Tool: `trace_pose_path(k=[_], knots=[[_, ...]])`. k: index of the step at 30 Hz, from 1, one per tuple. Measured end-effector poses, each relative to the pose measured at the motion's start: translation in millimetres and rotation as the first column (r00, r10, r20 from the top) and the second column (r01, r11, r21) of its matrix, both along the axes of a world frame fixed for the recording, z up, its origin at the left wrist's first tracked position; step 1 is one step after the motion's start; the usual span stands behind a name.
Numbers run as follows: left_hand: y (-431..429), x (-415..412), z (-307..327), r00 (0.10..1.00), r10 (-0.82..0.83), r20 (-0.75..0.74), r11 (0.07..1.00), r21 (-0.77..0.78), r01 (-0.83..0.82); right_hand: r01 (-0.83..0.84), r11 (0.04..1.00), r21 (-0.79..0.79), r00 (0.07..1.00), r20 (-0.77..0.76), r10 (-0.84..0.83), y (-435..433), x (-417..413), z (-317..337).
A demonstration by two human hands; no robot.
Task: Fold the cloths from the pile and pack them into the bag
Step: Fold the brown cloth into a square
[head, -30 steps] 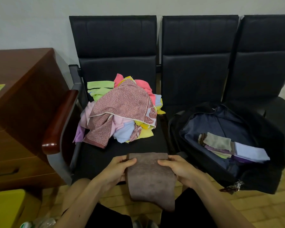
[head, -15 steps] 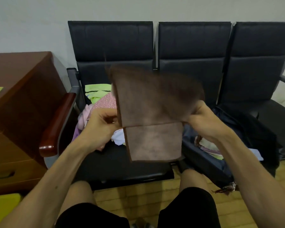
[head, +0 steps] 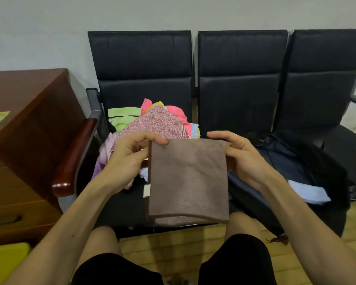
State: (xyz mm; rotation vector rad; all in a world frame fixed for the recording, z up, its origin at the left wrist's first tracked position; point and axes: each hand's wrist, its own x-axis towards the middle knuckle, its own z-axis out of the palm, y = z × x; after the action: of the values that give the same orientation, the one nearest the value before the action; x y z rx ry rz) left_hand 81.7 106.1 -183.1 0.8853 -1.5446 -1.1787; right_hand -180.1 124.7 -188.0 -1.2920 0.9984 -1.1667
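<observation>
Brown wood of a cabinet [head: 25, 128] is seen at the far left. On the left seat [head: 119, 204], toward its back edge, an unfolded pile [head: 152, 124] of cloths is left, so much remains. The brown cloth [head: 188, 179], folded double, is held above the seat's front edge: its top left corner is pinched by the left hand [head: 132, 153], its top right corner by the right hand [head: 240, 157]. In the bag [head: 321, 167] on the middle seat a few folded cloths are packed, mostly hidden behind the right arm.
</observation>
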Motion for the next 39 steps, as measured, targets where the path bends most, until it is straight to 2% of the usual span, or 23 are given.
trace_pose_path(k=[6,11,16,17,21,23,25,27,29,31,33,35,39], knots=[[6,-8,-1,0.998,0.021,-0.063,0.998,0.057,-0.017,-0.053,0.986,0.158,0.988,0.151,0.029,4,5,-15],[6,-8,-8,0.999,0.051,-0.007,0.998,0.033,-0.05,-0.068,0.944,0.324,0.988,0.154,0.018,8,17,-29],[6,-5,-18,0.995,0.095,0.011,0.992,0.086,-0.096,-0.188,0.894,0.407,0.935,0.353,0.036,12,22,-39],[6,-5,-19,0.994,0.108,0.024,0.99,0.093,-0.11,-0.184,0.899,0.397,0.947,0.318,0.053,13,24,-43],[3,-7,-30,0.987,0.151,0.063,0.976,0.148,-0.159,-0.056,0.958,0.282,0.998,0.006,0.057,16,33,-54],[1,-9,-38,0.982,0.187,-0.032,0.919,0.358,-0.164,-0.009,0.963,0.269,1.0,-0.001,0.009,15,34,-56],[1,-8,-44,0.948,0.194,-0.251,0.779,0.627,0.006,0.015,0.962,0.272,0.999,0.045,-0.029,15,33,-55],[2,-4,-53,0.905,0.181,-0.386,0.67,0.722,0.174,0.014,0.961,0.277,0.995,0.091,-0.041,16,32,-53],[8,-3,-60,0.877,0.153,-0.456,0.634,0.726,0.267,0.005,0.957,0.289,0.991,0.125,-0.043,17,32,-51],[15,-8,-63,0.908,0.081,-0.41,0.627,0.729,0.273,0.016,0.957,0.291,0.991,0.122,-0.054,17,32,-51],[18,-14,-69,0.967,-0.03,-0.254,0.691,0.694,0.204,0.045,0.958,0.284,0.994,0.084,-0.072,17,31,-52],[16,-17,-73,0.991,-0.075,-0.109,0.754,0.645,0.127,0.055,0.952,0.301,0.998,0.01,-0.061,18,28,-56],[16,-16,-81,0.994,-0.1,-0.034,0.773,0.627,0.099,0.01,0.916,0.402,0.985,-0.163,0.061,24,22,-64]])
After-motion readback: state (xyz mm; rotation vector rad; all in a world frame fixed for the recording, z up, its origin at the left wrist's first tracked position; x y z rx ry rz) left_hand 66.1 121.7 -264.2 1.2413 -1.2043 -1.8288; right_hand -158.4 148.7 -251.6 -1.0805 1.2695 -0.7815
